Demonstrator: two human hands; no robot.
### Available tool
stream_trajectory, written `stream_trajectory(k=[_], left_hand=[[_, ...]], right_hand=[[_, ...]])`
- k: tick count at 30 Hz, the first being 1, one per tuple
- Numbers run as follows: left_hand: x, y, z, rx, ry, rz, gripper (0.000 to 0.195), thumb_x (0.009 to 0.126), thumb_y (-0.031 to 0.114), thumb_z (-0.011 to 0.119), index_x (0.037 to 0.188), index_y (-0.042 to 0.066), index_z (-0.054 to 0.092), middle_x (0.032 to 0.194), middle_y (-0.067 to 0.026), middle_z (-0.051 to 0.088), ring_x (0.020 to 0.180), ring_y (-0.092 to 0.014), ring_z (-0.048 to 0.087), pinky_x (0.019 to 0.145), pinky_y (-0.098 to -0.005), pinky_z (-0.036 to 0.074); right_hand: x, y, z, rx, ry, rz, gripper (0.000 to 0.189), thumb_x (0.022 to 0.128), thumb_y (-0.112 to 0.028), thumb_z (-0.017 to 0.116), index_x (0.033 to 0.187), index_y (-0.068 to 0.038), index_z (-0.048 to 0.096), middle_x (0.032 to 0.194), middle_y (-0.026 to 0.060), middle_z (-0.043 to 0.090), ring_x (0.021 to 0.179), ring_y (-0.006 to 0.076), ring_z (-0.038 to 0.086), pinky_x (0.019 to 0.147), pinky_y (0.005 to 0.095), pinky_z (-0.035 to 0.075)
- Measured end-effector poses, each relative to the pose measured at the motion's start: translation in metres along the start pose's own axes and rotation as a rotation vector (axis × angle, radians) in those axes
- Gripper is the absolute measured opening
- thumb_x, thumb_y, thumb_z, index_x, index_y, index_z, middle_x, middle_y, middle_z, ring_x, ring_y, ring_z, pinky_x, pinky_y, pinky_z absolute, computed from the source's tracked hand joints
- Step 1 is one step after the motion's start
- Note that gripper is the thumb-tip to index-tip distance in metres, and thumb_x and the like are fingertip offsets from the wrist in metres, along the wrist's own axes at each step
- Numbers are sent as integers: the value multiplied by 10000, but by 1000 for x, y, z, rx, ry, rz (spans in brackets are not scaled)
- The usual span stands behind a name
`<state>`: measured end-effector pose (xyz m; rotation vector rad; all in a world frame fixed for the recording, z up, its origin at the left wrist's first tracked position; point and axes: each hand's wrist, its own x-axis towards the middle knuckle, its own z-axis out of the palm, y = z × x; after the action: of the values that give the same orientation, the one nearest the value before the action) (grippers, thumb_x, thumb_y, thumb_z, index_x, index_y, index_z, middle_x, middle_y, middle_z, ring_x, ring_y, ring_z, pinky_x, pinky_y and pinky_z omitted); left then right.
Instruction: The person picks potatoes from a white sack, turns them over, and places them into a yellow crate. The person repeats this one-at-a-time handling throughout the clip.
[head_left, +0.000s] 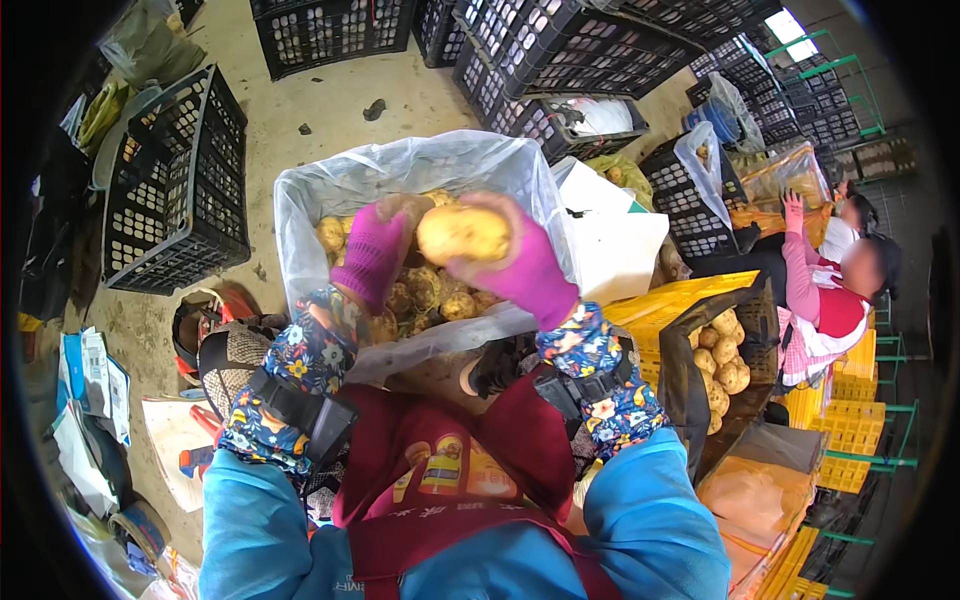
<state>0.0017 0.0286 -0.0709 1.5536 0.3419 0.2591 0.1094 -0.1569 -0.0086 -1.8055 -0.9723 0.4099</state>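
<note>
A large yellow potato (465, 234) is held up over a crate lined with translucent plastic (405, 157). My right hand (517, 259), in a purple knit glove with a soiled palm, grips the potato from its right side. My left hand (382, 244), gloved the same way, is at the potato's left end with curled fingers; whether it touches the potato or holds anything else I cannot tell. Below both hands, smaller potatoes (421, 289) lie in the lined crate, partly covered by the hands.
An upright black plastic crate (180, 180) is at left. Stacked black crates (555, 45) stand beyond. At right, a yellow crate (637, 300) adjoins a dark-lined container holding potatoes (724, 352). White sheets (615, 247) lie beside the lined crate. A co-worker (832, 307) sits farther right.
</note>
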Motion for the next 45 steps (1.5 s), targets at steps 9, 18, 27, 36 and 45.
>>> stream_trajectory(k=[9,18,27,36,45], left_hand=[[-31,54,-22,-419,121,-194,483,1017,376,518,1349,27,556,1220,-119,654,1082,-191,658,875,-290,513],[-33,62,-24,-475,103,-163,474,1038,372,502,1362,28,546,1257,-126,637,1122,-203,638,951,-297,502],[-28,67,-46,-548,297,-137,499,1058,371,465,1388,0,515,1300,-166,612,1173,-237,615,1005,-329,481],[-29,70,-52,-556,272,-212,482,1075,354,447,1393,-3,508,1302,-143,612,1178,-218,613,990,-318,488],[-28,33,18,-332,353,-355,582,977,416,630,1348,-23,538,1226,-142,636,1121,-207,609,888,-303,499]], right_hand=[[-207,-24,-283,-801,723,291,565,858,-172,788,1333,14,545,1243,150,639,1194,252,580,1054,385,451],[-63,29,-188,-508,-284,296,356,970,-255,562,1226,-29,659,1146,114,681,1059,254,652,938,357,514],[3,232,82,-947,-1363,516,564,949,-575,560,1336,-170,629,1201,185,673,1076,334,664,937,426,520],[-9,243,90,-904,-1432,438,557,927,-461,673,1388,-163,576,1200,181,672,1077,300,670,929,410,535],[19,69,16,586,-356,593,842,787,-157,843,1484,-41,385,1345,84,543,1240,188,547,1053,333,468]])
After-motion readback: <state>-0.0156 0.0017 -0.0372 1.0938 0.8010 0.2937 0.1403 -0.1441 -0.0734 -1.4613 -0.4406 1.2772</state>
